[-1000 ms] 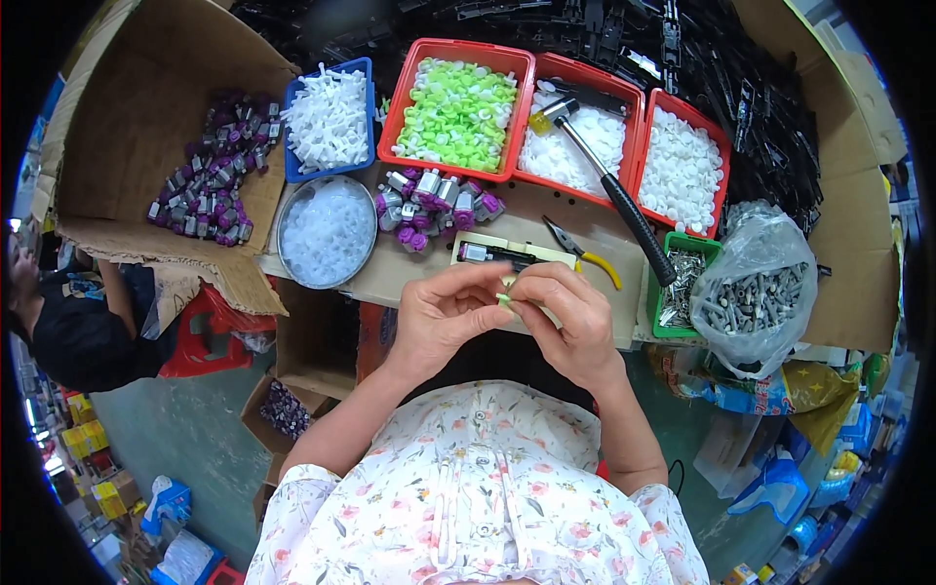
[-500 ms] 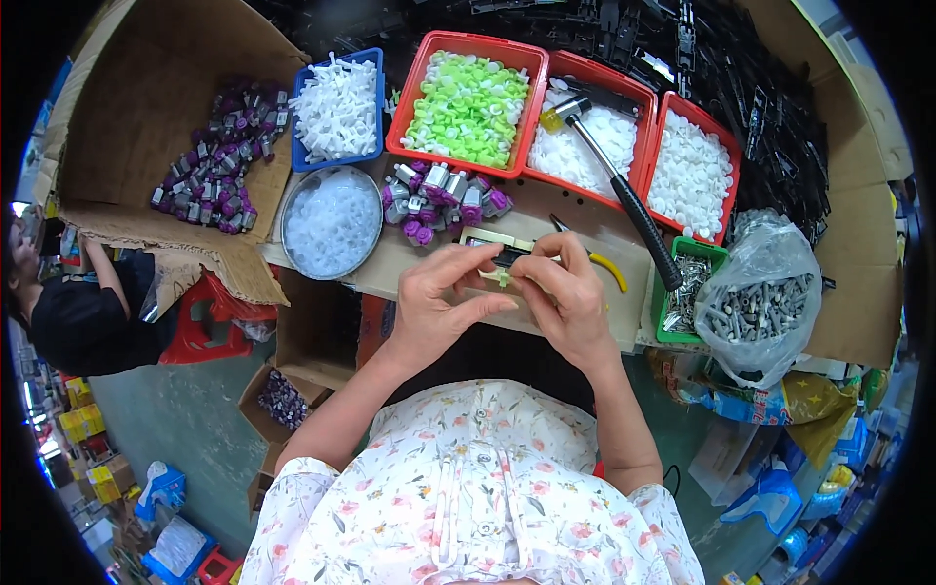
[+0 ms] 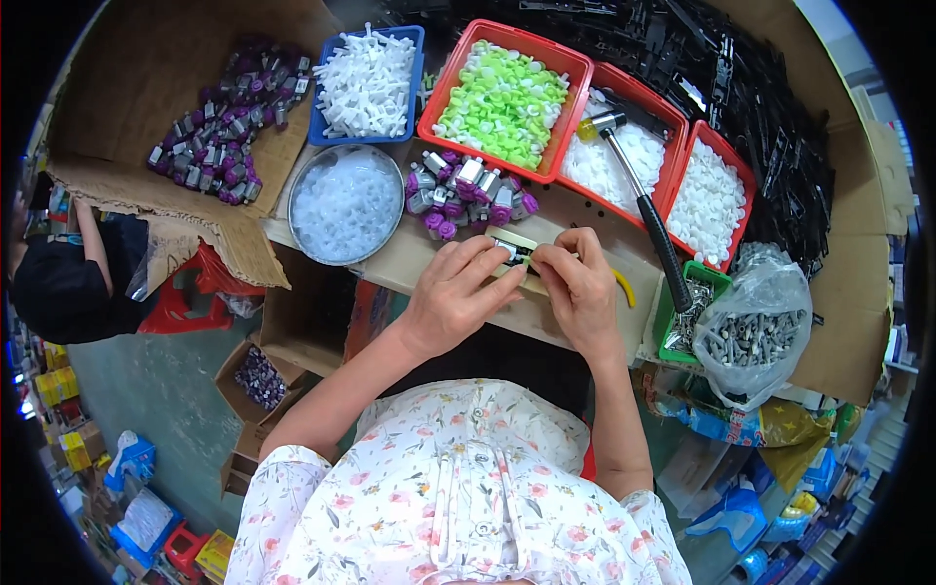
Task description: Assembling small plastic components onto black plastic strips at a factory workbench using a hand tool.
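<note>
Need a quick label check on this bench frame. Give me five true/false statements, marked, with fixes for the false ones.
1. The left hand and right hand are both at the cream fixture. True.
2. The blue bin holds bright green pieces. False: it holds white pieces; green pieces fill a red bin.
3. The hammer has a black grip. True.
4. The clear plastic bag is left of the green tray. False: the bag is to the tray's right.
5. The round bowl is heaped with black parts. False: the bowl holds pale, translucent pieces.
</note>
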### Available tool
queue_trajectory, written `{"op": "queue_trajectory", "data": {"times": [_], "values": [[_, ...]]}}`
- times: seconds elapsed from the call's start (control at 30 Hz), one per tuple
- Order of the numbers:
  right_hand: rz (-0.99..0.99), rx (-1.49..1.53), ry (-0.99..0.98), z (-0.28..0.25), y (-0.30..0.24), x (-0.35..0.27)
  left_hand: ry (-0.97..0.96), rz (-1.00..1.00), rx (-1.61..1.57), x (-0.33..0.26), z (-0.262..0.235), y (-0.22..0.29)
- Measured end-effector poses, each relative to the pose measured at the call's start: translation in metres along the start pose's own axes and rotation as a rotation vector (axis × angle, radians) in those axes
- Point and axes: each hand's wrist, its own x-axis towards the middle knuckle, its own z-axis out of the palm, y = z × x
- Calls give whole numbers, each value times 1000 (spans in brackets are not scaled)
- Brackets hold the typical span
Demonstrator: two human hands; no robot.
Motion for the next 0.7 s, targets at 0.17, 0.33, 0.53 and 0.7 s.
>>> {"op": "queue_trajectory", "data": {"times": [0.17, 0.33, 0.53, 0.7], "values": [[25, 17, -9, 0, -2, 2, -12, 22, 28, -2, 3, -3], [-6, -10, -7, 1, -1, 2, -25, 33, 14, -2, 3, -4], [-30, -36, -28, -2, 0, 5, -45, 33, 20, 2, 3, -4], [-30, -41, -33, 0, 1, 6, -25, 16, 13, 2, 8, -4]]}}
